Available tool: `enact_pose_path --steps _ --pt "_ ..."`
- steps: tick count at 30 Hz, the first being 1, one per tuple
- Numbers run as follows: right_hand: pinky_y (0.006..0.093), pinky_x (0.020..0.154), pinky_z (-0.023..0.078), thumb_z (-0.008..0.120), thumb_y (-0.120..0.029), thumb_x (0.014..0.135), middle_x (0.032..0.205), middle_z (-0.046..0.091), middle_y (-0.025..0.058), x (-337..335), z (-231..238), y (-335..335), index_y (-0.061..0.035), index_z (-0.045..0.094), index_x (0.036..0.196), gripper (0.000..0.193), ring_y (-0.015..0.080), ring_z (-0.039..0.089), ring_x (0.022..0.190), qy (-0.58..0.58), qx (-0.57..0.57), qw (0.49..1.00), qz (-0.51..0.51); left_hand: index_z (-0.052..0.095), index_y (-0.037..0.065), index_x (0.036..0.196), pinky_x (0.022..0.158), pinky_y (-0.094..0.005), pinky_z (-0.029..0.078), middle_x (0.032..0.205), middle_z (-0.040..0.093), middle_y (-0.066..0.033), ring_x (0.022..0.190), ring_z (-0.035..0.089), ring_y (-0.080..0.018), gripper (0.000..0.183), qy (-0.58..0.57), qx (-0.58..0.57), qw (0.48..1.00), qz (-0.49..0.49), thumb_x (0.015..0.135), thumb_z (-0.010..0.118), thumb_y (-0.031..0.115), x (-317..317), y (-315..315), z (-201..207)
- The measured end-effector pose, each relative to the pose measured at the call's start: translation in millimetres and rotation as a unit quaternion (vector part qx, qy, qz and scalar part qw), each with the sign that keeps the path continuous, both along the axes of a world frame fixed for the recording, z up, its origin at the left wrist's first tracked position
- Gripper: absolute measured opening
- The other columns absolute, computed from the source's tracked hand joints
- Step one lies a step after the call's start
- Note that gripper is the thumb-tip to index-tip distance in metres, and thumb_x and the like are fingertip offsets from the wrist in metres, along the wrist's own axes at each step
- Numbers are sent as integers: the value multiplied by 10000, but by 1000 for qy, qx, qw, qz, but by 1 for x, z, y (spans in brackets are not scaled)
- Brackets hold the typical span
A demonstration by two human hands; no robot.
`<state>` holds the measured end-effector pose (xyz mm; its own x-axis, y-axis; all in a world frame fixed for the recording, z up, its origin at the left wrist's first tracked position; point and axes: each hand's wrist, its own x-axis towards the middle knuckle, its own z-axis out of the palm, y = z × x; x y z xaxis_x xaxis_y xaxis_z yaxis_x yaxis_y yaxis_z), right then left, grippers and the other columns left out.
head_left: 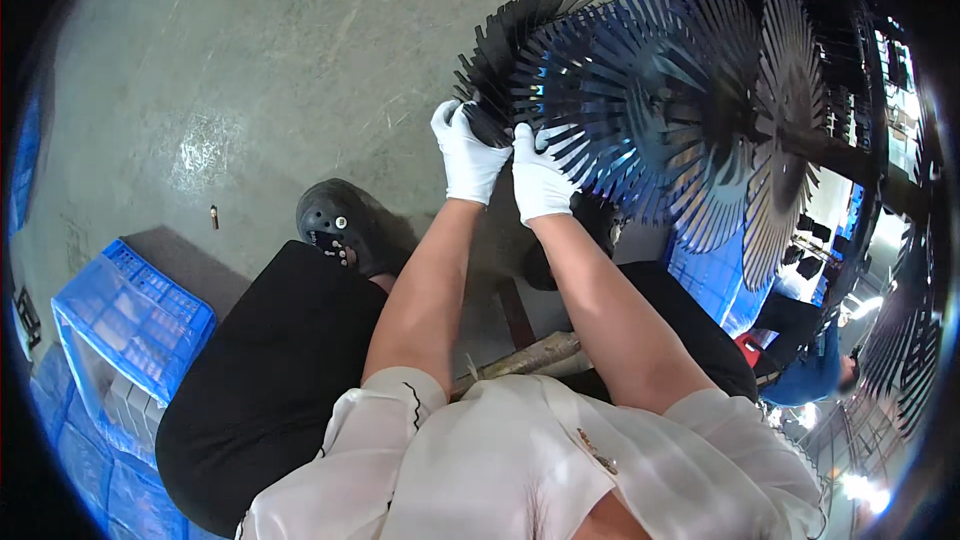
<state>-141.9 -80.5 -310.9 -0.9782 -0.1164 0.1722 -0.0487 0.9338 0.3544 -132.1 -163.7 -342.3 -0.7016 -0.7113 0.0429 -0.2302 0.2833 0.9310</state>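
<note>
In front of me stands a rack with large round fans of dark, glossy, flat slats [610, 90] spreading out like wheel spokes. At its near left end, my left hand [472, 160], in a white glove, is closed around a small bundle of dark flat strips [488, 127]. My right hand [542, 180], gloved in white too, is right beside it. Its thumb points up against the end of the same bundle, and its fingers curl partly behind the slats of the nearest fan. What the right fingertips grip is hidden.
A blue plastic crate [150, 290] stands on the floor at my left. Blue sheeting or crates [705, 275] lie beneath the rack on the right. A small cigarette-butt-like object [214, 217] lies on the concrete floor. Another person in blue [810, 375] is at the far right.
</note>
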Motion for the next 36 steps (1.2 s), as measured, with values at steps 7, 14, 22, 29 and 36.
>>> enact_pose_path --steps 7,14,22,29,36 --pt "541 1115 320 518 -671 904 1375 485 352 1 28 3 125 458 1357 918 492 443 1292 -65 -139 988 -30 576 -35 1098 997 -446 441 1208 495 -236 1147 501 -406 616 -23 -23 999 41 611 865 209 3 -5 -5" --pt "504 988 393 537 -428 953 1273 566 232 8 57 -8 -40 553 1311 527 404 533 1132 0 -147 985 92 589 0 1132 1019 -444 437 1244 499 -226 1178 500 -393 658 20 -49 999 -7 592 890 225 0 -24 -6" --pt "495 1117 307 518 -226 952 1541 353 247 32 68 -6 9 394 1479 590 396 412 1358 -174 -254 944 123 601 16 1154 1006 -452 462 1251 504 -232 1172 527 -398 673 27 -49 998 -34 592 901 235 -2 -27 -4" --pt "610 994 399 578 -107 834 1519 381 259 14 51 0 2 518 1018 222 493 484 1245 -60 -115 958 256 599 -11 1131 1026 -443 434 1254 504 -229 1185 506 -391 698 22 -30 998 -43 574 910 272 -5 -27 -4" --pt "450 917 476 616 -395 943 1198 649 174 -12 14 -17 -40 608 1204 441 348 614 1057 66 -170 983 -18 612 16 1128 1016 -451 449 1257 483 -239 1170 510 -400 684 -3 -30 998 -47 557 906 249 -8 -26 -2"
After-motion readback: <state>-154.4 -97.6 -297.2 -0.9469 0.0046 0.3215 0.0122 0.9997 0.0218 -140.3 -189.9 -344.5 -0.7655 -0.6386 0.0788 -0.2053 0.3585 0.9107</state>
